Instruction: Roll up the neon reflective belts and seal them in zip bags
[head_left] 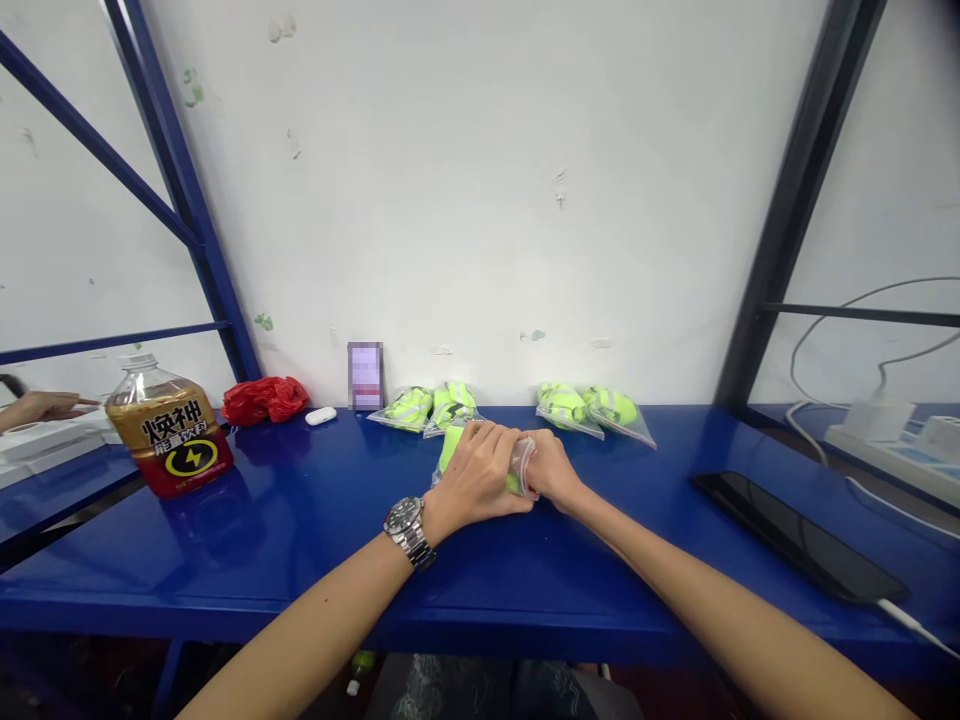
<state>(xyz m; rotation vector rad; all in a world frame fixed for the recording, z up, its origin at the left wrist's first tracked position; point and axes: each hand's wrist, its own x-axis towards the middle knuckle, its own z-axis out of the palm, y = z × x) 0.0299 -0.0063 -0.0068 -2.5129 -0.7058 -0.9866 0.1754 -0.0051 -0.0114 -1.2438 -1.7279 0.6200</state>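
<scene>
A clear zip bag (523,462) with something neon yellow-green folded inside is between my hands, low over the blue tabletop. My left hand (480,468), with a metal watch on its wrist, lies across the bag with its fingers curled over it. At the bag's red-lined opening, my right hand (553,468) is closed in a fist on the edge, and its fingertips are hidden. Behind my hands, similar filled bags lie along the wall: a pair at the left (452,408) and a pair at the right (611,407).
On the blue table (330,540) stand a large drink bottle (176,430) and a propped phone (366,375). A red plastic bag (266,400) and a white case (321,415) lie nearby. To the right are a black phone (799,535) on a cable and a power strip (892,460). Another person's hand (49,408) shows far left.
</scene>
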